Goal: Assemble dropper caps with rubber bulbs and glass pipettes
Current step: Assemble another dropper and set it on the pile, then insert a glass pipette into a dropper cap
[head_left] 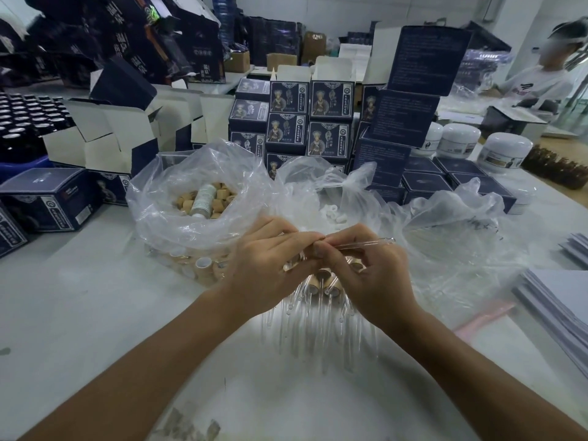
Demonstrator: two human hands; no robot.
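Seating a glass pipette (362,244), pinched by right hand (366,268), into a cap gripped by left hand (270,259); finished droppers (324,283) piling at worktop (79,313) centre, bagged caps (206,198) still waiting.

Even, cool overhead light is filling the room. Glare is washing out the glass pipettes (318,316) lying below my hands, and the plastic bags (197,173) are catching highlights. Wide-angle distortion is bending the frame edges. The upper-left boxes (105,36) are appearing dim and motion-blurred.
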